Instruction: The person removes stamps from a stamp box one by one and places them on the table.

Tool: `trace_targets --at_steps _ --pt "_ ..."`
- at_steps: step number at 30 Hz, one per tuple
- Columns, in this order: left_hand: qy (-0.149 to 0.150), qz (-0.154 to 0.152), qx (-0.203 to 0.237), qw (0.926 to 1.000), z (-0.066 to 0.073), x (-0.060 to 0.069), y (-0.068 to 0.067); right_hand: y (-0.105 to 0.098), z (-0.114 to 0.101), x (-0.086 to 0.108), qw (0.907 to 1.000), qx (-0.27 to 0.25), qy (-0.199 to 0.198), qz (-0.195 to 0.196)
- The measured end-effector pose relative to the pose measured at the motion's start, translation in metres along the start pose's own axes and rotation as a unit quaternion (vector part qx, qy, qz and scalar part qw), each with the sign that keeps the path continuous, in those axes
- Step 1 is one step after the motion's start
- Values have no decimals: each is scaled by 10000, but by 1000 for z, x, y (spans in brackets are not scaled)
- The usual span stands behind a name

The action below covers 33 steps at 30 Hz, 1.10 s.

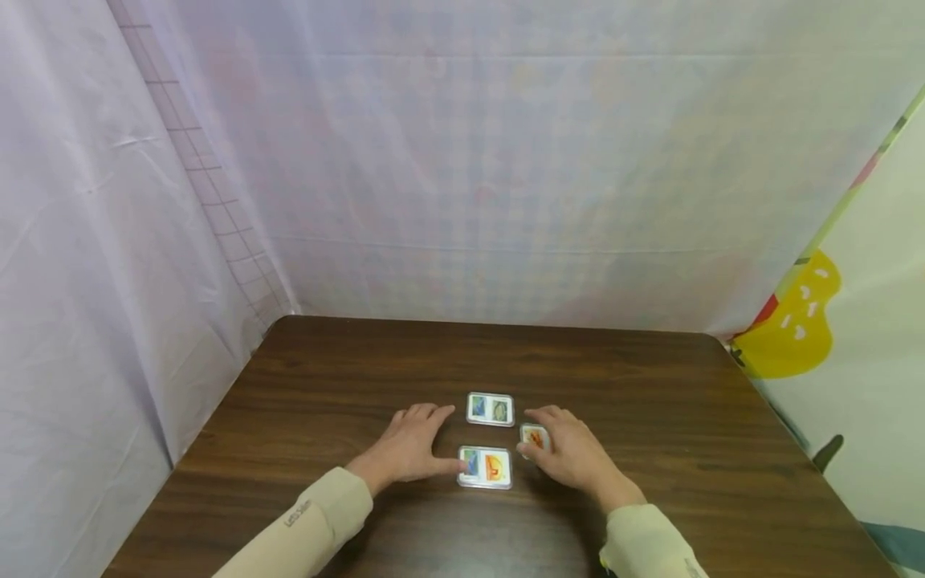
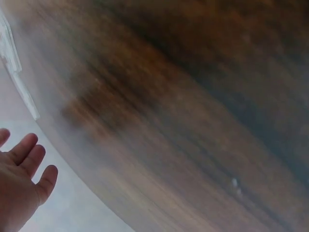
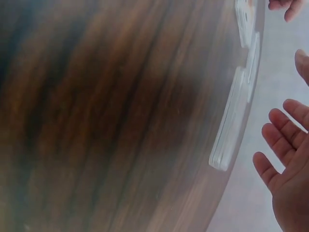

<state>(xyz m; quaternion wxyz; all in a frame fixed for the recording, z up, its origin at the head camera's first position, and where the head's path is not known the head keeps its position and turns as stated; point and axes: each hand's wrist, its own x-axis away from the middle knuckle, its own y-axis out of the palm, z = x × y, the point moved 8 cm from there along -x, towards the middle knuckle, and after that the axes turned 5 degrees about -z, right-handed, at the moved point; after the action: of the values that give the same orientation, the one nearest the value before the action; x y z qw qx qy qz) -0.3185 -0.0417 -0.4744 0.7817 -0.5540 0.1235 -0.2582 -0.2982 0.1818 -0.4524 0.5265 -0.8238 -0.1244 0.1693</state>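
Note:
Three flat picture tiles with clear rims lie on the brown table. The far tile (image 1: 490, 409) shows a blue-green picture and a round one. On the near tile (image 1: 485, 467) are a blue-green picture and an orange-yellow one. My left hand (image 1: 406, 451) is left of both, its thumb tip overlapping the near tile's left edge; contact cannot be told. Partly hidden under my right hand (image 1: 571, 453) is the right tile (image 1: 535, 436), with an orange picture. Loosely spread fingers show on the left hand (image 2: 21, 179) and the right hand (image 3: 289, 159) in the wrist views.
The dark wood-grain table (image 1: 325, 369) has rounded far corners. A pale curtain (image 1: 462, 201) hangs behind it and another cloth (image 1: 79, 241) along the left. On the right hangs a cloth with a yellow printed shape (image 1: 791, 325).

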Motion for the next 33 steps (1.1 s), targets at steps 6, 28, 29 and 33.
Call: trace_targets --at_steps 6,28,29,33 --pt "24 -138 100 9999 5 1 2 7 -9 -1 9999 -49 -77 -102" --pt "219 -255 -55 9994 13 1 9 32 -23 7 9975 -372 105 -596" --pt "246 -255 -68 9994 14 1 9 33 -23 7 9975 -340 100 -606" --pt "315 -262 -158 9990 17 1 9 35 -24 8 9977 -200 125 -641"
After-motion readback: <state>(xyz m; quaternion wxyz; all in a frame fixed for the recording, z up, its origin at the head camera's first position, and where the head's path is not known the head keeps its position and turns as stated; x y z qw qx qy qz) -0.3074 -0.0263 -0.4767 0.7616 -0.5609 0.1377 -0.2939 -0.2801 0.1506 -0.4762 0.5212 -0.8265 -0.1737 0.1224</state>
